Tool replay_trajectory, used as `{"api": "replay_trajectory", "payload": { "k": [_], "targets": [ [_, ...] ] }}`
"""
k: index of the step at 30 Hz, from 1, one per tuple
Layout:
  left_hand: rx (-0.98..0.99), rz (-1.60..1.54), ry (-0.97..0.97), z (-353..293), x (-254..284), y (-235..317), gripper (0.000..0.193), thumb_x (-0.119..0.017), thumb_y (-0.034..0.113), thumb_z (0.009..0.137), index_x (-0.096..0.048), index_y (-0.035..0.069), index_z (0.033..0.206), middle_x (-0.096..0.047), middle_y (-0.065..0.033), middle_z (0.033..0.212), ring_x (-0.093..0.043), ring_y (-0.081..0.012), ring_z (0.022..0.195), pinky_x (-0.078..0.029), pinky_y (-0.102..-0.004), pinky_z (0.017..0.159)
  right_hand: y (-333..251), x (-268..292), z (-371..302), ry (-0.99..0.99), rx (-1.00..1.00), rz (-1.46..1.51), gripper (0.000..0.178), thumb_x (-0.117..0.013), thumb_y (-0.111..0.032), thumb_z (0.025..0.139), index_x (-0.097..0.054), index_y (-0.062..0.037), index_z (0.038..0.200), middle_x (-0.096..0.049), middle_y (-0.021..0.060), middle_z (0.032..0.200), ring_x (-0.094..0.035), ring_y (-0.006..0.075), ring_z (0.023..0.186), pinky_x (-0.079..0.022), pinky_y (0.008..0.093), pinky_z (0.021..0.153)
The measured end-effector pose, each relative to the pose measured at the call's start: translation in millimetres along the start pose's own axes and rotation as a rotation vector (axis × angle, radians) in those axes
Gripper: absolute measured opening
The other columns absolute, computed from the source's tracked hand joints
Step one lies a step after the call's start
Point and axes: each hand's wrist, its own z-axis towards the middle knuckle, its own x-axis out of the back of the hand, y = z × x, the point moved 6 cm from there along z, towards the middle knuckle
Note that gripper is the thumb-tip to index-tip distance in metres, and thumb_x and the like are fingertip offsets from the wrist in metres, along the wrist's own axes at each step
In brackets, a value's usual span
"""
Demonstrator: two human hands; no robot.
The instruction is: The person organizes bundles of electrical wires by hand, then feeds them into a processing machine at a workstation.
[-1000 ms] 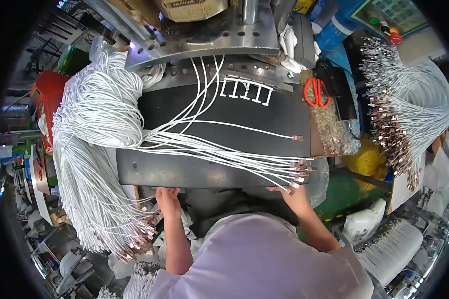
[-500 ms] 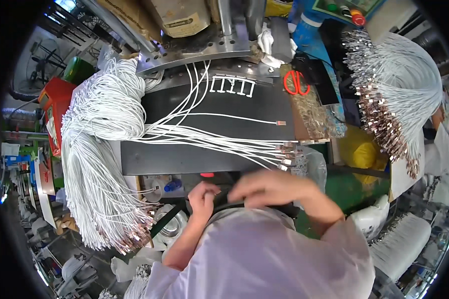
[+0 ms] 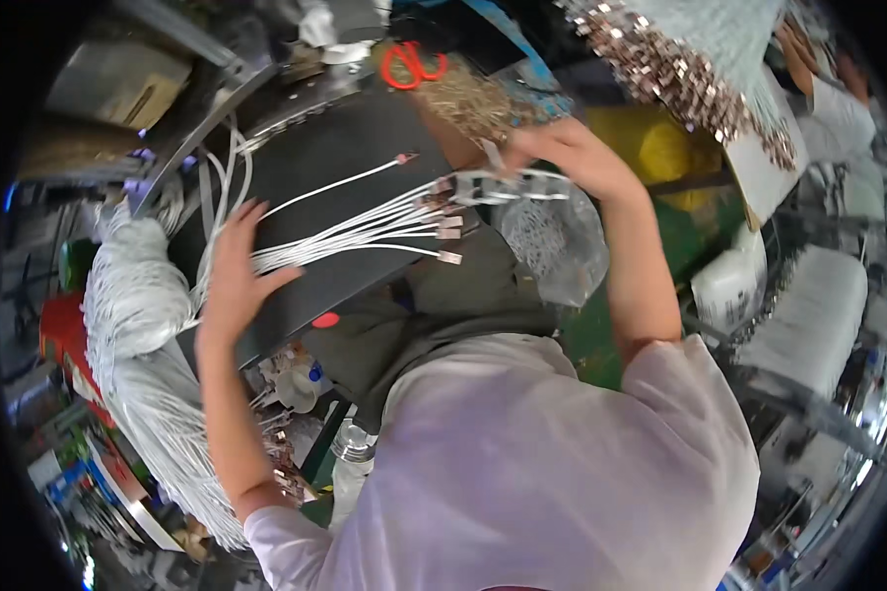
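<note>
Left hand (image 3: 232,271) over left part of black tabletop (image 3: 315,148), thumb stuck out wide from the fingers, nothing visible in its grasp; white cables (image 3: 350,234) run out from under/beside it, contact with them not clear. Cables fan toward the tabletop's front right corner, metal connectors (image 3: 449,258) bunched there, some out past the edge. One lone cable (image 3: 335,184) lies apart, nearer the back edge, tip pointing at the right edge.

Right hand (image 3: 567,153) just beyond the right edge, motion-blurred, fingers bent down at a white pronged plastic strip (image 3: 522,185); can't tell if pinching it or only beside it. Strip sits off the right edge, its left end at the connectors, clear plastic bag (image 3: 557,246) below it in view.

Red-handled scissors (image 3: 411,66) near back right corner. Big white cable bundle (image 3: 138,286) off left edge. Red oval piece (image 3: 325,320) by front edge. Metal press (image 3: 207,118) at back left.
</note>
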Motion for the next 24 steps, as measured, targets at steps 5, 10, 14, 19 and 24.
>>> {"api": "replay_trajectory", "payload": {
  "k": [5, 10, 14, 19, 24],
  "targets": [
    [0.382, 0.063, -0.39, -19, 26, -64, 0.051, -0.085, 0.016, 0.077, -0.059, 0.003, 0.119, -0.066, -0.0165, 0.114, -0.065, -0.0363, 0.101, -0.052, -0.0434, 0.089, 199, 39, -157, 0.013, -0.801, -0.302, 0.041, -0.07, -0.042, 0.092, -0.08, -0.0024, 0.092, -0.078, 0.0112, 0.09, -0.071, 0.0191, 0.085, -0.054, 0.0374, 0.081],
    [0.21, -0.004, -0.434, -14, 25, -56, 0.029, -0.077, 0.011, 0.085, -0.057, 0.001, 0.102, -0.061, -0.0083, 0.079, -0.059, -0.0231, 0.073, -0.046, -0.0354, 0.07, 376, -10, -191, 0.335, -0.813, -0.649, 0.04, -0.069, -0.038, 0.091, -0.074, -0.0036, 0.111, -0.073, 0.0255, 0.099, -0.071, 0.042, 0.094, -0.055, 0.0475, 0.084],
    [0.381, -0.257, -0.025, -32, 55, -83, 0.018, -0.062, 0.019, 0.103, -0.061, 0.001, 0.101, -0.062, -0.005, 0.079, -0.053, -0.0126, 0.075, -0.042, -0.0299, 0.066, 364, -22, -177, 0.639, -0.787, -0.564, 0.032, -0.064, -0.032, 0.095, -0.074, -0.004, 0.107, -0.073, 0.024, 0.1, -0.071, 0.0403, 0.096, -0.055, 0.0463, 0.084],
    [0.441, -0.216, 0.098, -35, 42, -61, 0.022, -0.059, 0.021, 0.105, -0.065, 0.0, 0.11, -0.059, -0.0029, 0.082, -0.052, -0.0126, 0.076, -0.044, -0.0295, 0.07, 134, -17, -95, 0.899, -0.114, -0.433, 0.018, -0.066, -0.018, 0.096, -0.074, -0.0032, 0.102, -0.072, 0.0155, 0.096, -0.07, 0.0325, 0.09, -0.055, 0.0406, 0.082],
    [0.186, -0.216, -0.058, 30, -19, 42, 0.022, -0.06, 0.022, 0.102, -0.064, 0.001, 0.107, -0.066, -0.0198, 0.092, -0.065, -0.0376, 0.084, -0.05, -0.0417, 0.077, -80, -124, 28, 0.462, 0.598, -0.796, 0.036, -0.075, -0.023, 0.088, -0.07, -0.0061, 0.12, -0.071, 0.0121, 0.105, -0.069, 0.0294, 0.092, -0.052, 0.043, 0.088]
  ]
}}
